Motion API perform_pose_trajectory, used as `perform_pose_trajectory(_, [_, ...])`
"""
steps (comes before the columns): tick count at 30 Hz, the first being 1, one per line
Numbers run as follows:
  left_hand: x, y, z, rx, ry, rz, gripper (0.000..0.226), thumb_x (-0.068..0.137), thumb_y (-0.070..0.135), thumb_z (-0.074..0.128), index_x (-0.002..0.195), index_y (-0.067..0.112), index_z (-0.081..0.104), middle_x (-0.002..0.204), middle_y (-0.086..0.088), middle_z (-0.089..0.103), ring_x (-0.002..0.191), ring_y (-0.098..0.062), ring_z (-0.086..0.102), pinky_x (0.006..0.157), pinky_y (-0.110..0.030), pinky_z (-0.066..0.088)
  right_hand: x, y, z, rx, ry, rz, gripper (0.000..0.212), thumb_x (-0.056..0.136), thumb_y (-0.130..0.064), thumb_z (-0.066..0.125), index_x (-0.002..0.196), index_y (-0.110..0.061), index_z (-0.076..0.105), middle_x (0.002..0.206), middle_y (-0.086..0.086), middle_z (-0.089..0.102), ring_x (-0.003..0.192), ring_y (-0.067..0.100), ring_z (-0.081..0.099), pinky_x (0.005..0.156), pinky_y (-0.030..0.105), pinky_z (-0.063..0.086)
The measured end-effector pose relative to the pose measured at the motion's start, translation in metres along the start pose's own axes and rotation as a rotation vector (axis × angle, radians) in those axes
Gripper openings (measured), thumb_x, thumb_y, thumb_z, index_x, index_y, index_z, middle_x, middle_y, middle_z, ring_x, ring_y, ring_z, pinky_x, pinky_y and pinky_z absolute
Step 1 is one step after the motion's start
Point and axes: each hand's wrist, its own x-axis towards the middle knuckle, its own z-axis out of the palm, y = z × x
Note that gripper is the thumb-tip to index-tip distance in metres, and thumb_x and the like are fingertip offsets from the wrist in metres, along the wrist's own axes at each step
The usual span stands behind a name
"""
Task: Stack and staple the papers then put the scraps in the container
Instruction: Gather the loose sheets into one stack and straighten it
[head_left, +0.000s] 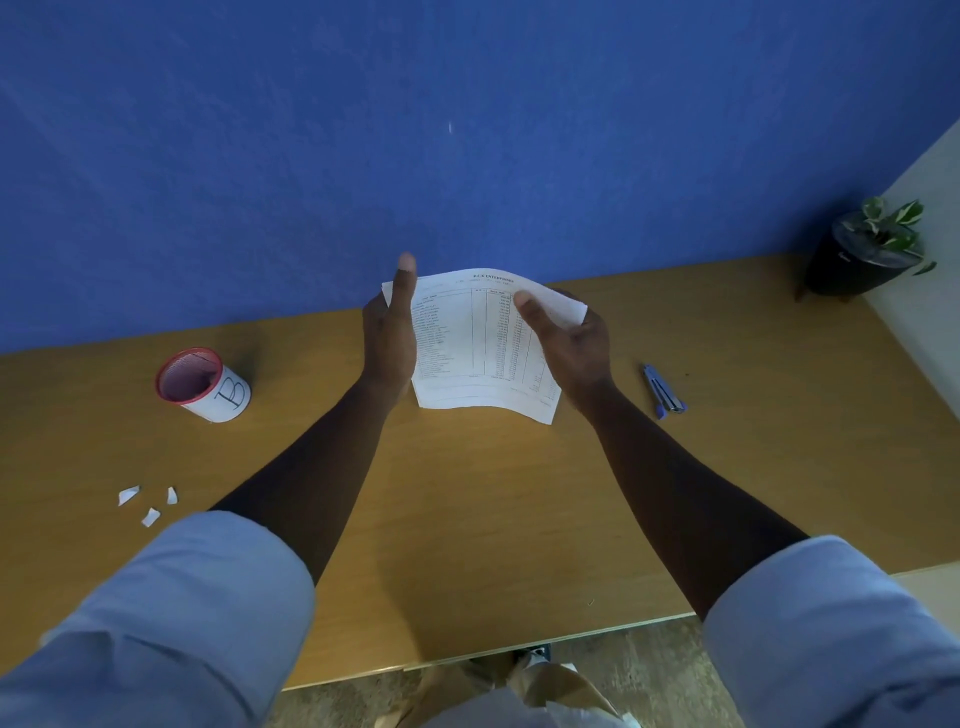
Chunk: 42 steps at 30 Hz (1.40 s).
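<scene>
We've got the printed white paper sheets (480, 345) pinched by both side edges, left hand (388, 332) and right hand (569, 340), held up near the wooden tabletop's (493, 519) back edge, probably squaring them before reaching for the blue stapler (664, 392) on the right.

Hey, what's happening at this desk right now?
A person stands at a wooden desk, holding printed papers up with both hands: the left hand grips the left edge, the right hand the right edge, as if squaring them up. The stapler lies untouched on the desk to the right. Three paper scraps still lie on the desk at the left, near the red-rimmed container, not in it.
</scene>
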Motion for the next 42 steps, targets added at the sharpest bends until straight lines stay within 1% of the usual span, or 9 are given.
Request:
perform_pose_trajectory(3, [-0.013,-0.006,-0.003,0.046,-0.056,0.018,0.049,0.092,0.055,0.053,0.099,0.007,0.063,0.091,-0.001,0.069,0.086,-0.019,0.069,0.067,-0.025,0.047,-0.001,0.012,-0.004,-0.028,0.005,0.083,0.036,0.081,-0.039,0.077,0.11,-0.02,0.068,0.103,-0.004,0.073,0.088,0.014,0.072,0.069,0.029,0.061])
perform_pose_trajectory(6, [-0.02,-0.015,-0.008,0.082,-0.063,0.008,0.028,0.09,0.035,0.072,0.111,0.016,0.069,0.106,0.004,0.075,0.098,-0.011,0.072,0.077,-0.025,0.057,-0.002,0.02,-0.006,-0.061,-0.004,0.124,0.033,0.082,-0.033,0.077,0.109,-0.018,0.068,0.106,-0.001,0.072,0.09,0.018,0.072,0.072,0.034,0.062])
perform_pose_trajectory(11, [-0.027,-0.032,-0.014,0.149,-0.088,-0.016,0.042,0.084,0.022,0.079,0.123,0.013,0.067,0.117,0.0,0.073,0.105,-0.011,0.07,0.078,-0.022,0.059,-0.005,0.03,-0.01,-0.1,-0.027,0.166,0.027,0.086,-0.023,0.074,0.109,-0.013,0.067,0.109,0.003,0.071,0.095,0.023,0.07,0.077,0.038,0.061])
perform_pose_trajectory(22, [-0.029,-0.032,-0.014,0.154,-0.074,-0.016,0.04,0.084,0.023,0.079,0.121,0.014,0.067,0.113,0.004,0.072,0.1,-0.008,0.07,0.071,-0.018,0.057,-0.007,0.03,-0.012,-0.129,-0.052,0.159,0.026,0.087,-0.02,0.073,0.11,-0.015,0.065,0.108,-0.001,0.068,0.094,0.02,0.067,0.072,0.029,0.059])
perform_pose_trajectory(26, [-0.032,-0.04,-0.016,0.183,-0.097,-0.077,0.041,0.085,0.021,0.078,0.123,0.015,0.063,0.114,0.004,0.069,0.098,-0.006,0.067,0.066,-0.012,0.055,-0.009,0.04,-0.014,-0.165,-0.049,0.204,0.031,0.087,-0.017,0.072,0.116,-0.01,0.065,0.117,0.006,0.068,0.1,0.025,0.066,0.08,0.036,0.059])
perform_pose_trajectory(35, [-0.029,-0.039,-0.02,0.198,-0.124,-0.082,0.032,0.089,0.029,0.074,0.117,0.015,0.071,0.107,0.007,0.074,0.098,-0.01,0.072,0.076,-0.022,0.059,-0.006,0.04,-0.021,-0.203,-0.116,0.228,0.029,0.088,-0.019,0.071,0.116,-0.012,0.067,0.116,0.003,0.069,0.103,0.022,0.067,0.087,0.039,0.057])
perform_pose_trajectory(37, [-0.026,-0.034,-0.019,0.196,-0.124,-0.073,0.033,0.091,0.032,0.071,0.119,0.015,0.07,0.108,0.007,0.074,0.096,-0.006,0.072,0.075,-0.021,0.058,-0.006,0.04,-0.025,-0.223,-0.176,0.27,0.029,0.087,-0.021,0.072,0.115,-0.013,0.067,0.114,0.0,0.07,0.099,0.02,0.067,0.083,0.037,0.058])
perform_pose_trajectory(40, [-0.02,-0.026,-0.017,0.201,-0.121,-0.052,0.031,0.095,0.033,0.065,0.12,0.014,0.068,0.109,0.007,0.074,0.094,-0.007,0.073,0.07,-0.019,0.057,-0.01,0.042,-0.03,-0.203,-0.242,0.333,0.024,0.086,-0.018,0.073,0.109,-0.016,0.067,0.102,-0.006,0.069,0.083,0.01,0.067,0.063,0.021,0.055])
perform_pose_trajectory(42, [-0.016,-0.022,-0.014,0.207,-0.116,-0.043,0.029,0.097,0.034,0.063,0.116,0.014,0.068,0.108,0.004,0.075,0.093,-0.011,0.073,0.068,-0.02,0.056,-0.014,0.047,-0.032,-0.161,-0.272,0.364,0.025,0.086,-0.015,0.074,0.11,-0.013,0.068,0.103,-0.004,0.071,0.086,0.012,0.069,0.061,0.02,0.055])
